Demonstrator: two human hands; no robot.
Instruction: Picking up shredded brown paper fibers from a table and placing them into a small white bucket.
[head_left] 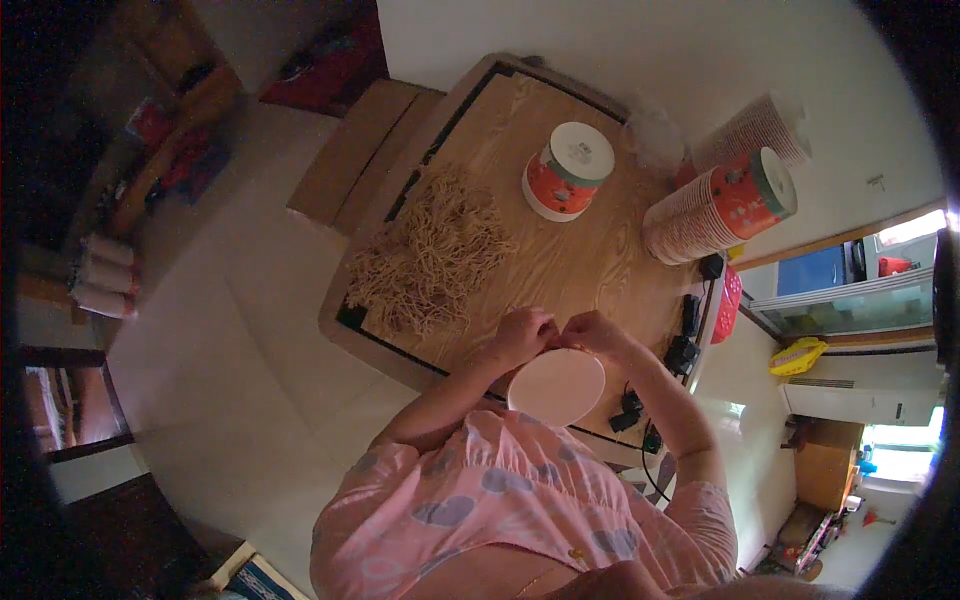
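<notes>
A paper bucket (pixel 556 388) with a pale round face rests at the table's near edge, close against my pink dress. At its far rim my left hand (pixel 525 336) is closed, fingers curled into a pinch. My right hand (pixel 592 333) is closed too, its fingertips almost meeting the left ones. What lies between the fingertips is too small to make out. Beyond my left hand spreads a tangled heap of tan cords (pixel 440 250). Farther off, a red and green paper bucket (pixel 568 172) stands with its white disc facing up.
Long stacks of nested paper buckets (pixel 715 205) lie at the table's right side. Black power adapters (pixel 683 355) and cables line the right edge. A cardboard box (pixel 365 155) adjoins the table's left side. Clear plastic wrapping (pixel 655 140) sits by the wall.
</notes>
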